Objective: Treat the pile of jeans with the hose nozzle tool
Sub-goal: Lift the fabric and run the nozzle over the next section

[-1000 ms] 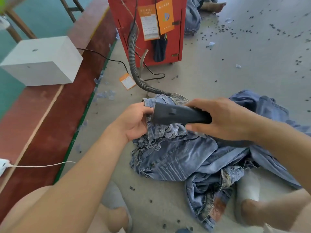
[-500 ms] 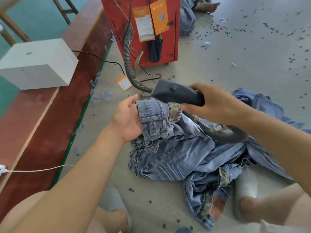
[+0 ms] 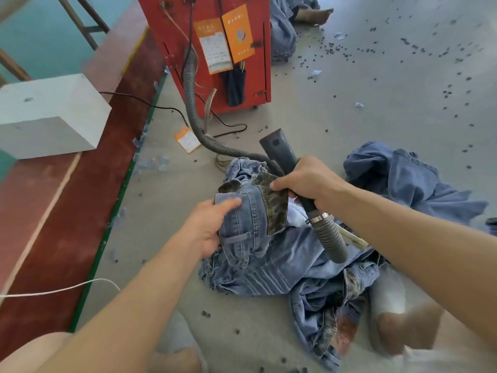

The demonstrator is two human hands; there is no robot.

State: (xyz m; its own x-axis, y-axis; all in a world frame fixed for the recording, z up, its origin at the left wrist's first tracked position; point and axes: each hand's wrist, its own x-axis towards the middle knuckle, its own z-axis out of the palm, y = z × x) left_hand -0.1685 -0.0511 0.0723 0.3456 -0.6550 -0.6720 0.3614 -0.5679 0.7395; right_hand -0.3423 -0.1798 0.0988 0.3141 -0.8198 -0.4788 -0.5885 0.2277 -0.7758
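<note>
Head view: nozzle (image 3: 279, 152) above jeans (image 3: 250, 224)

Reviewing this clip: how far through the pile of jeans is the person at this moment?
Done: cannot tell for certain; one pair of jeans lies apart on the floor, perhaps finished. In hand: the left hand grips a waistband lifted off the pile of jeans, while the right hand holds the hose nozzle tool, tip pointing away from the fabric. Left: the rest of that pile.
</note>
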